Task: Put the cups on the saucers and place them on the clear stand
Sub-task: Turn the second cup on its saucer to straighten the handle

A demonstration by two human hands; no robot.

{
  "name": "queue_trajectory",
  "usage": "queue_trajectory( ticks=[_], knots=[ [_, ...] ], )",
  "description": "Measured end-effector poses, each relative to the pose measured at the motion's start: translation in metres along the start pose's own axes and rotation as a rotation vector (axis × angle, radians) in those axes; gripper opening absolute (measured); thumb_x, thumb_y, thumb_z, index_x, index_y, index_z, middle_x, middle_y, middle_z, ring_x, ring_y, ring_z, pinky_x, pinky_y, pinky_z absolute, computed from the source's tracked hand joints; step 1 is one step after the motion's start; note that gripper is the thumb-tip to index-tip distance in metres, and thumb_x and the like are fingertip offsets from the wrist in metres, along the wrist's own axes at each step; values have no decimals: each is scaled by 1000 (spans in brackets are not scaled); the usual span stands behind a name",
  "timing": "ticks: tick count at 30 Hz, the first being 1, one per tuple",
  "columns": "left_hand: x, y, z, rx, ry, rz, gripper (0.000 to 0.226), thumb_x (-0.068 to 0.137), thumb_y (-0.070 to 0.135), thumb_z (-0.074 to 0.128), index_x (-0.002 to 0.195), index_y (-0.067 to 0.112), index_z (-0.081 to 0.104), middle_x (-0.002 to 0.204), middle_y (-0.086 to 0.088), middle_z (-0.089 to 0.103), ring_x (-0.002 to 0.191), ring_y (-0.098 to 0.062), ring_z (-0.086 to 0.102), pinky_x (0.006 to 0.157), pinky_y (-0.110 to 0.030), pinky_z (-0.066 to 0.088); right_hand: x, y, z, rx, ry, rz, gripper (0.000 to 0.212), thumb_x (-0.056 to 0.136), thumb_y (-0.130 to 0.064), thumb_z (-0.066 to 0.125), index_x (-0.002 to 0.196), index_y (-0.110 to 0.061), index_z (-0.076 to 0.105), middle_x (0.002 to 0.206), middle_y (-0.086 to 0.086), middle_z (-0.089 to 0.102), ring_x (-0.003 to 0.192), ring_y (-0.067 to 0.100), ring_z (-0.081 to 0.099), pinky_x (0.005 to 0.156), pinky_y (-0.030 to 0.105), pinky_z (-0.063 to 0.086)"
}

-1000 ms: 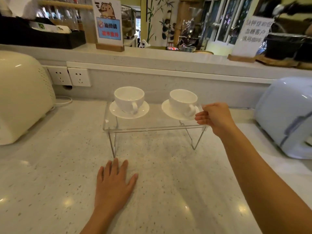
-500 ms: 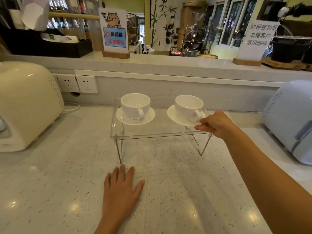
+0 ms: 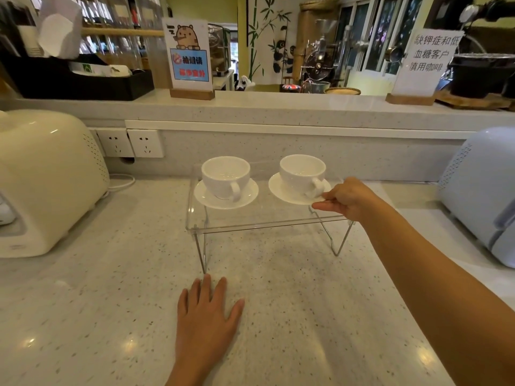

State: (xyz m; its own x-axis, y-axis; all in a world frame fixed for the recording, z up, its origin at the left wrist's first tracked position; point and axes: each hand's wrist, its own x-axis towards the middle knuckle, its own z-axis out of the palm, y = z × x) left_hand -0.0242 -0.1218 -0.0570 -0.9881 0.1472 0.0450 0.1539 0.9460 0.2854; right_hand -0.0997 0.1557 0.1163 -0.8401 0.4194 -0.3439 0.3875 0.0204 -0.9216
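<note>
Two white cups on saucers, both on the clear stand (image 3: 267, 218).

My right hand (image 3: 347, 197) pinches the right saucer (image 3: 284, 190) rim under its cup (image 3: 301, 171); left cup (image 3: 224, 175), saucer (image 3: 248, 195) alongside. Left hand (image 3: 204, 320) lies flat, fingers spread, on the surface (image 3: 83, 316).

- Speckled pale stone counter (image 3: 292, 316) carries everything, running back to a raised ledge.
- Clear stand (image 3: 264, 222) sits mid-counter toward the far side, on thin wire legs.
- Cream appliance (image 3: 47, 185) on the far left, with a white cord trailing behind it.
- Pale blue appliance (image 3: 482, 190) off on the right edge.
- Left hand (image 3: 204, 327) lies palm-down on the counter, just near of the stand's left leg.
</note>
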Motion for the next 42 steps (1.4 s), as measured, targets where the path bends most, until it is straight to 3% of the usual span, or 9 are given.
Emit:
queue_trajectory(
  ticks=[4, 8, 15, 20, 25, 32, 38, 42],
  knots=[
    [-1, 0, 0, 1, 9, 5, 67, 85, 65, 14, 145, 34, 14, 159, -1, 11, 145, -21, 3, 119, -42, 1, 1, -1, 4, 27, 13, 9, 40, 88, 10, 45, 128, 11, 36, 126, 26, 44, 64, 33, 64, 67, 35, 59],
    [-1, 0, 0, -2, 7, 7, 67, 86, 65, 14, 145, 34, 14, 159, -1, 10, 145, -20, 2, 119, -42, 1, 2, -2, 3, 22, 15, 24, 34, 87, 10, 47, 121, 9, 43, 123, 26, 47, 66, 33, 65, 47, 30, 58],
    [-1, 0, -1, -4, 5, 7, 67, 86, 65, 15, 145, 33, 15, 159, -1, 11, 145, -21, 3, 119, -42, 1, 5, -2, 5, 5, 58, 28, 43, 88, 9, 46, 130, 7, 36, 115, 23, 47, 60, 32, 65, 42, 30, 57],
    [1, 0, 0, 4, 5, 6, 67, 86, 65, 15, 145, 33, 15, 159, -1, 12, 145, -21, 5, 118, -42, 2, 7, -1, 2, 34, 94, 27, 42, 89, 9, 42, 130, 4, 37, 136, 25, 39, 61, 31, 65, 39, 28, 56],
    [1, -1, 1, 2, 12, 7, 68, 85, 66, 15, 144, 34, 17, 158, -1, 14, 145, -21, 6, 118, -42, 2, 6, -1, 1, 41, 79, 26, 47, 88, 11, 42, 134, 4, 33, 141, 26, 34, 62, 32, 65, 39, 28, 56],
    [2, -3, 3, 8, 24, 23, 67, 84, 66, 14, 143, 34, 20, 157, -2, 18, 144, -22, 9, 118, -43, 4, -4, -1, -5, -12, 53, -1, 32, 88, 10, 40, 120, 11, 42, 122, 28, 52, 65, 33, 65, 39, 29, 56],
    [2, -2, 1, -10, 7, 20, 66, 85, 65, 16, 143, 33, 21, 157, -2, 19, 144, -22, 9, 118, -43, 5, -27, -1, -14, -143, 32, -77, 21, 89, -5, 51, 105, 9, 53, 75, 21, 67, 43, 21, 66, 36, 23, 51],
    [2, -2, 1, 13, 13, 20, 67, 85, 66, 18, 143, 32, 22, 156, -3, 21, 144, -23, 11, 118, -44, 7, -49, 4, -21, -208, 48, -232, 17, 90, -16, 53, 98, -1, 57, 74, 14, 67, 50, 19, 66, 39, 22, 51]
  ],
)
